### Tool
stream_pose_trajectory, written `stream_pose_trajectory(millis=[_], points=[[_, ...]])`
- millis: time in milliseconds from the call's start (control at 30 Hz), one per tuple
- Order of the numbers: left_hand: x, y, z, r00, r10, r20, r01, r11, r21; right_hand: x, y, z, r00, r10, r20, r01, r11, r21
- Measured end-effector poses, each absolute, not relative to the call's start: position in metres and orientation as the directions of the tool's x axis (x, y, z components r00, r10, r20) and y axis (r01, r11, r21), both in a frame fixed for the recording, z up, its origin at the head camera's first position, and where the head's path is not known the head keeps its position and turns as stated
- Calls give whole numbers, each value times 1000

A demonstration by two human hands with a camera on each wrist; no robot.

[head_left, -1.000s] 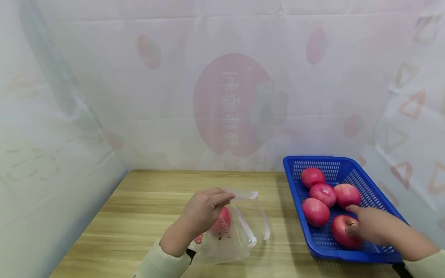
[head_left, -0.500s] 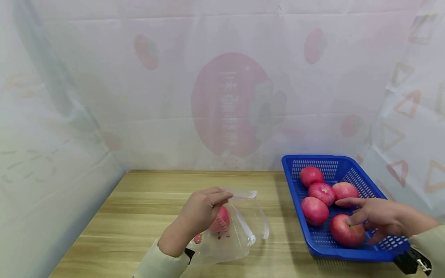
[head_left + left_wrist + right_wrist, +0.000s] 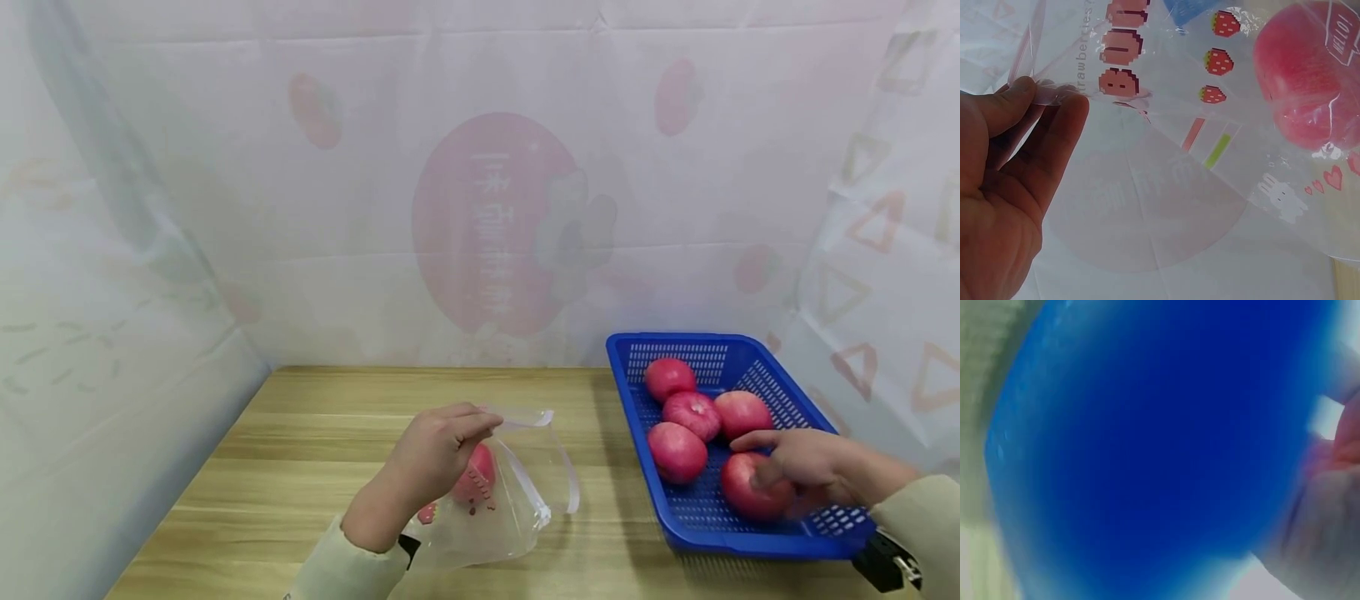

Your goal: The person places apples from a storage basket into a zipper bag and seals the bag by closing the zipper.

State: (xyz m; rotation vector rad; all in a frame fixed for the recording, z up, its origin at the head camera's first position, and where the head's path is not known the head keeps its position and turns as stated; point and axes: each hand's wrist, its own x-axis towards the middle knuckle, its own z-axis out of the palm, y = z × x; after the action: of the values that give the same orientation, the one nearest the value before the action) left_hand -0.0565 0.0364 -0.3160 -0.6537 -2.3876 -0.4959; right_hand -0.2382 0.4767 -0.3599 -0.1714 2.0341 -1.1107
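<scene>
My left hand (image 3: 431,454) pinches the top edge of a clear zip-lock bag (image 3: 510,533) lying on the table. Strawberry and rabbit prints show on the bag (image 3: 1172,69) in the left wrist view, and a red apple (image 3: 1300,69) is inside it. At the right, my right hand (image 3: 817,458) reaches into a blue plastic basket (image 3: 750,546) and grips the nearest apple (image 3: 738,492), thumb on its near side. Seen from the right wrist, the blurred basket wall (image 3: 1172,437) covers most of the hand, with a sliver of the apple (image 3: 1350,434) visible.
Several other apples sit further back in the basket, among them one at the left wall (image 3: 677,452) and one at the back (image 3: 670,379). The wooden table (image 3: 315,467) meets printed white sheets (image 3: 360,292) at the back and sides.
My right hand has spread its fingers, then closed them round the nearest apple, which has shifted slightly to the right. The left hand and bag stay in place.
</scene>
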Motion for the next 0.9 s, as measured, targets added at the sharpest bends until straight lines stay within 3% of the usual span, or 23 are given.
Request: stream_pose_trajectory(millis=[400,667,900], points=[[-57,36,-318,-691,337,639,564,805,185,-250,490,-349,-644,-449,-620,408,484,-774],[-57,36,-318,-693,341,635,567,802,188,-250,479,-354,-640,-439,-631,369,544,-753],[-57,35,-319,-699,339,630,564,802,194,-256,472,-349,-679,-424,-600,322,562,-762]])
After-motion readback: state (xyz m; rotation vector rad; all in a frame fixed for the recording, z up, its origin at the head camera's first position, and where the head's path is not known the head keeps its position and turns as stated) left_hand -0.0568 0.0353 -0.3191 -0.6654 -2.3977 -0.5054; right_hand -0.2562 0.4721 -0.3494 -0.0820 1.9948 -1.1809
